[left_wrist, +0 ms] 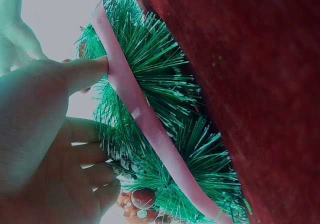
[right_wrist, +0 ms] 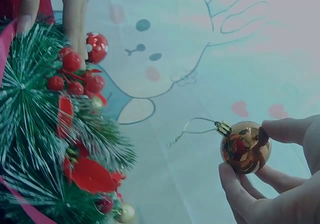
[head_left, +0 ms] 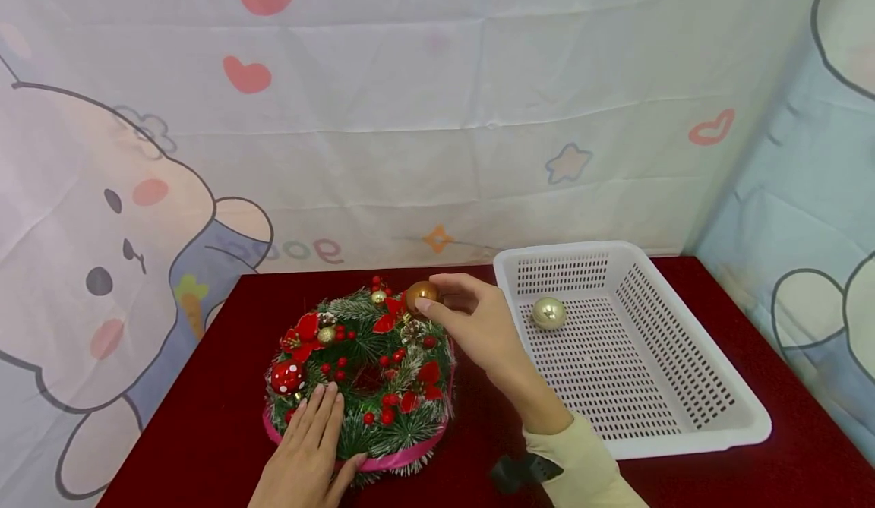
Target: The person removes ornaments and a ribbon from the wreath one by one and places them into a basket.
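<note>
A green Christmas wreath (head_left: 355, 409) with red berries, red flowers, pine cones and a pink ribbon (left_wrist: 150, 129) lies on the table. My left hand (head_left: 304, 443) rests on its near left side with fingers straight, the thumb at the ribbon. Between thumb and fingertips my right hand (head_left: 478, 326) pinches a shiny copper-gold bauble (right_wrist: 246, 147), held over the wreath's far right edge. A gold cap and a thin string loop (right_wrist: 197, 125) show on the bauble, pointing toward the wreath in the right wrist view. Close to my left fingertips is a red, white-dotted ball (head_left: 288, 377).
To the right stands a white perforated plastic basket (head_left: 683, 447) with one pale gold bauble (head_left: 549, 313) inside. Dark red cloth (head_left: 205, 417) covers the table. A printed curtain (head_left: 410, 113) hangs behind and at the right side.
</note>
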A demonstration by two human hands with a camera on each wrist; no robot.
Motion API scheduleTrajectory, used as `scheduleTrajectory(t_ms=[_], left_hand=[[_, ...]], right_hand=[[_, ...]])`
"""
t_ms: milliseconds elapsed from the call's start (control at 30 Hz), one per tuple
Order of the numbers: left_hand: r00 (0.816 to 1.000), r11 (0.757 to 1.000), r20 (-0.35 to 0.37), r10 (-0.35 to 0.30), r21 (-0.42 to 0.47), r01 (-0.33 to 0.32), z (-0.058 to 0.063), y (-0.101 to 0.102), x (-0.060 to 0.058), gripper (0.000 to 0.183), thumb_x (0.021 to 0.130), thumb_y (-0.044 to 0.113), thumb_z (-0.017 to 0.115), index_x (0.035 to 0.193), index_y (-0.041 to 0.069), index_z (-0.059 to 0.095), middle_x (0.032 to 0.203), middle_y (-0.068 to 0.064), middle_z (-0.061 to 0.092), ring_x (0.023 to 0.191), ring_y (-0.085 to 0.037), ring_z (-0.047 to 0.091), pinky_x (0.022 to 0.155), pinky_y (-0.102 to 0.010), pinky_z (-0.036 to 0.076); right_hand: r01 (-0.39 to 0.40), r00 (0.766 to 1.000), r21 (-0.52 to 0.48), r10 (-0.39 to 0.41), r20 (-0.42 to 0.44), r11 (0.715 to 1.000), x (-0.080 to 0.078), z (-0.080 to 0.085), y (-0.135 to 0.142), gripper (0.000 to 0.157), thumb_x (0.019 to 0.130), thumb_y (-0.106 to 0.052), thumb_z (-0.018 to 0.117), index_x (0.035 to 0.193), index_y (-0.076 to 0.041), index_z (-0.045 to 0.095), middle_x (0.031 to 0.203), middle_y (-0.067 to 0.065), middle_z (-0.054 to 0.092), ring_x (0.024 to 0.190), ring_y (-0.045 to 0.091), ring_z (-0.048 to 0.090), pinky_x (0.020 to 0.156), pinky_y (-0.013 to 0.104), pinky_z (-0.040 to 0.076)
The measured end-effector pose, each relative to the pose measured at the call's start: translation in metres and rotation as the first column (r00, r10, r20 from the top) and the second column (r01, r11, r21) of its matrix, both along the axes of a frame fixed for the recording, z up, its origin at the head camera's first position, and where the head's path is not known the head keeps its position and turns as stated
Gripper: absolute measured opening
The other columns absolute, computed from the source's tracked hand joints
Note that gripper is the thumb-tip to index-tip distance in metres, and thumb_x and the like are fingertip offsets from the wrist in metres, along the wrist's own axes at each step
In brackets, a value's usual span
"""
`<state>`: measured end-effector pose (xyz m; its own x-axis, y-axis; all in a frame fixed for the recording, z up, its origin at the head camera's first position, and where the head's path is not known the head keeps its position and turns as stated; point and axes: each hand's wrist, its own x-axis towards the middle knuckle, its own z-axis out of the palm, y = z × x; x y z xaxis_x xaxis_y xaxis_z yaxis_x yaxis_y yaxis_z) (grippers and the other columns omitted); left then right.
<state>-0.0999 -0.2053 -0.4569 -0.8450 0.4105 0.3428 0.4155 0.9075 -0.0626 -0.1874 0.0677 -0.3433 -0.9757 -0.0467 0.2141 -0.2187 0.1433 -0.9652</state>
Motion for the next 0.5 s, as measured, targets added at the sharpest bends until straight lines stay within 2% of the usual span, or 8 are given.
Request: scheduleTrajectory(t_ms=[133,267,333,500], left_hand=[[1.0,1.0,-0.023,-0.004,-0.01,0.004,-0.001,-0.001,-0.001,0.081,0.089,0.052,0.079,0.146,-0.003,0.059,0.158,-0.02,0.053,0.146,-0.038,0.054,0.125,-0.014,-0.022],[0.994,0.999,-0.099,-0.038,-0.026,0.036,-0.005,-0.004,-0.003,0.081,0.091,0.057,0.076,0.143,-0.004,0.061,0.155,-0.021,0.057,0.142,-0.038,0.058,0.128,-0.016,-0.019],[0.989,0.998,-0.134,-0.057,-0.028,0.054,-0.007,-0.005,-0.005,0.08,0.094,0.06,0.071,0.141,-0.004,0.062,0.153,-0.021,0.059,0.139,-0.039,0.06,0.129,-0.017,-0.018],[0.978,0.996,-0.19,-0.085,-0.023,0.082,-0.01,-0.007,-0.007,0.081,0.102,0.067,0.052,0.139,-0.004,0.064,0.151,-0.021,0.06,0.135,-0.041,0.062,0.131,-0.019,-0.015]], right_hand=[[-0.046,0.999,-0.042,0.047,0.011,0.998,-0.002,0.003,0.011,0.039,0.093,-0.019,0.081,0.13,-0.012,0.073,0.127,0.01,0.075,0.114,0.024,0.073,0.094,0.028,0.058],[-0.077,0.997,-0.05,0.078,0.017,0.996,-0.004,0.008,0.023,0.041,0.093,-0.018,0.081,0.132,-0.011,0.071,0.13,0.012,0.073,0.117,0.025,0.072,0.099,0.03,0.058],[-0.079,0.996,-0.046,0.08,0.029,0.996,-0.004,0.011,0.03,0.042,0.093,-0.019,0.082,0.132,-0.012,0.07,0.131,0.01,0.073,0.12,0.024,0.07,0.101,0.031,0.058],[-0.102,0.993,-0.05,0.105,0.06,0.994,-0.007,0.019,0.05,0.042,0.091,-0.018,0.083,0.13,-0.01,0.07,0.132,0.01,0.071,0.12,0.023,0.069,0.096,0.025,0.06]])
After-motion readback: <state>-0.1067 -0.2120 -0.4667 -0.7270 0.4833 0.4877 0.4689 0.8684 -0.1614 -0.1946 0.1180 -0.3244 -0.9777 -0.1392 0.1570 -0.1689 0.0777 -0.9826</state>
